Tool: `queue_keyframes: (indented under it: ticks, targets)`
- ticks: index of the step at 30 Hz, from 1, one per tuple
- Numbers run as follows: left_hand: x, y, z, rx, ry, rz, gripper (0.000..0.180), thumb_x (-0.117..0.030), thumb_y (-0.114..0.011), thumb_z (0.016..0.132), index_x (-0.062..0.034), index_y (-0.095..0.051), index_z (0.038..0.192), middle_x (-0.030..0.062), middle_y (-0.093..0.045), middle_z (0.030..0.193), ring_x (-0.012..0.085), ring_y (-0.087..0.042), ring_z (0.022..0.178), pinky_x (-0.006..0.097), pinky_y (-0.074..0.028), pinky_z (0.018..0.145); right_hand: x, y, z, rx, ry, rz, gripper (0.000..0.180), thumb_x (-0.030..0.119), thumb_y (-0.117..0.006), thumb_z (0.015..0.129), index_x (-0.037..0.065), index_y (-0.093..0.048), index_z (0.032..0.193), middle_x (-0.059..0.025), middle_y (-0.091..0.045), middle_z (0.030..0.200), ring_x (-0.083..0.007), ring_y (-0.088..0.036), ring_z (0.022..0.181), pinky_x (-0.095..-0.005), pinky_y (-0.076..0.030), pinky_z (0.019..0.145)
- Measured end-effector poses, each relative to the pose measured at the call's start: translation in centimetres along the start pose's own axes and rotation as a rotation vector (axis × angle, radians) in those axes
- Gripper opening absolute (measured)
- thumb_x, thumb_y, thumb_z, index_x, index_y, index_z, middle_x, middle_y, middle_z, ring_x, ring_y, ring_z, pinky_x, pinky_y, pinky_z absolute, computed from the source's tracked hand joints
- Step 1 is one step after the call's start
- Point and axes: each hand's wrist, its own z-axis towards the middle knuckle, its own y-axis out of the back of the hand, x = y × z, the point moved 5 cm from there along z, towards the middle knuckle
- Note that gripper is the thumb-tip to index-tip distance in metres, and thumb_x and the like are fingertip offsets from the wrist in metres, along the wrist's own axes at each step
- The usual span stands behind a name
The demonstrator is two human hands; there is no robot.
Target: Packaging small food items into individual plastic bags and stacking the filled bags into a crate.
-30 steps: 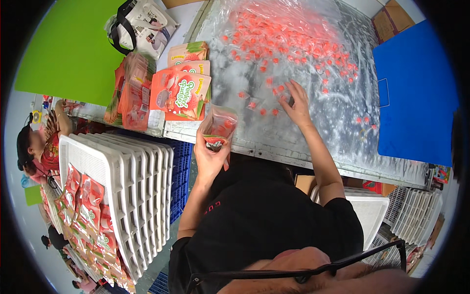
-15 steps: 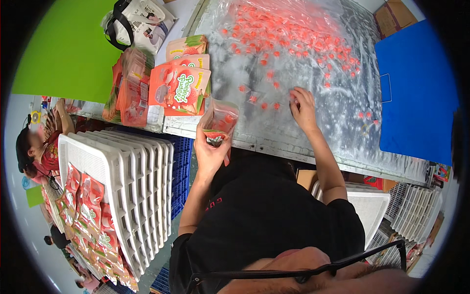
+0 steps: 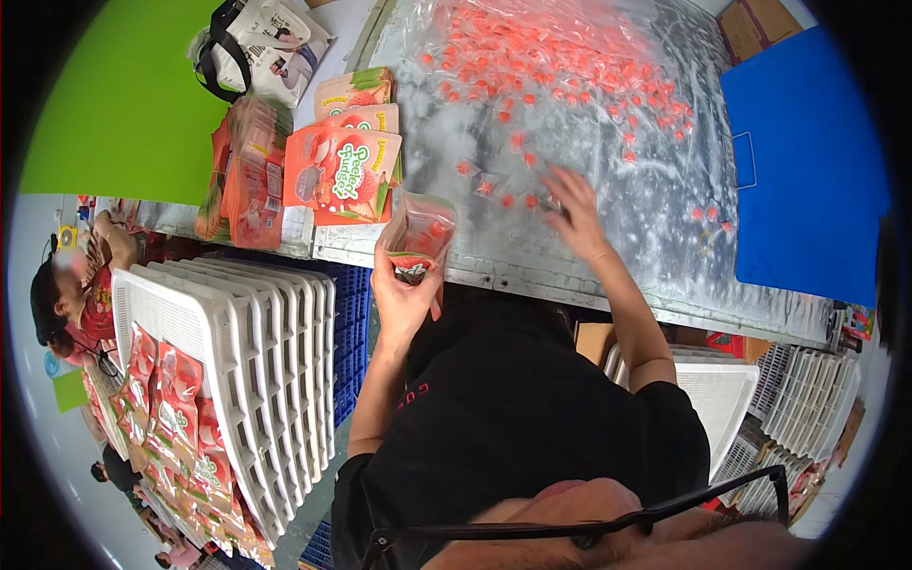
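Note:
My left hand (image 3: pixel 403 298) grips a stand-up pouch (image 3: pixel 424 226) at the table's front edge. The pouch's mouth faces up, and red wrapped candies show inside it. Over the metal tabletop (image 3: pixel 655 237), my right hand (image 3: pixel 576 215) has its fingers apart, slightly blurred, with nothing visible in them. Just left of its fingertips lie several loose candies (image 3: pixel 506 200), each a red ball in clear wrap. Farther back spreads a big heap of the same candies (image 3: pixel 570 81), partly under a clear plastic sheet. Flat printed pouches (image 3: pixel 332 176) are stacked left of the held one.
Banded pouch bundles (image 3: pixel 255 180) and a white tote bag (image 3: pixel 271 52) lie at the back left. White stacked trays (image 3: pixel 256 323) stand on my left, filled pouches (image 3: pixel 176 399) on top. A blue panel (image 3: pixel 807 171) borders the right side. A co-worker (image 3: pixel 90 294) is far left.
My right hand has shifted slightly left, and its fingers have spread from a closer pinch near a candy. My left hand still holds the pouch; the whole view has shifted slightly.

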Motion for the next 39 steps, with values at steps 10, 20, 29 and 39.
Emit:
queue_keyframes:
  ticks: [10,20,29,39]
  targets:
    - [0.0,0.5,0.0,-0.026,0.005,0.051,0.068,0.003,-0.076,0.077,0.0027,-0.049,0.139,0.0134,-0.063,0.123,0.0197,-0.061,0.114,0.035,-0.047,0.102,6.5,-5.3,4.1,0.096,0.204,-0.298,0.068,0.049,-0.07,0.087,0.03,-0.048,0.149,-0.0009,-0.041,0.156,-0.0337,-0.037,0.136,-0.0628,-0.028,0.111]
    - [0.7,0.1,0.3,-0.012,-0.142,0.156,0.075,0.004,-0.073,0.074,-0.0003,-0.047,0.144,0.0175,-0.062,0.132,0.0249,-0.066,0.112,0.035,-0.053,0.095,6.2,-6.5,3.4,0.033,0.279,-0.18,0.033,0.027,-0.075,0.084,0.02,-0.067,0.115,-0.0042,-0.06,0.115,-0.0253,-0.058,0.103,-0.0447,-0.045,0.086]
    - [-0.7,-1.5,0.8,0.01,-0.424,0.342,0.081,0.003,-0.08,0.07,-0.0029,-0.048,0.144,0.0215,-0.05,0.149,0.0349,-0.051,0.137,0.043,-0.046,0.109,3.6,-3.6,4.4,-0.136,-0.403,0.828,0.01,0.015,-0.064,0.096,0.009,-0.063,0.104,-0.0055,-0.061,0.091,-0.0153,-0.057,0.063,-0.03,-0.045,0.054]
    - [-1.1,-4.6,1.6,0.045,-0.442,0.287,0.084,-0.001,-0.086,0.068,-0.0035,-0.047,0.143,0.0223,-0.05,0.148,0.0367,-0.052,0.135,0.044,-0.047,0.108,16.4,3.6,8.8,-0.327,-0.021,1.62,0.015,0.016,-0.057,0.101,0.003,-0.059,0.107,-0.0106,-0.062,0.108,-0.0188,-0.06,0.102,-0.0356,-0.048,0.092]
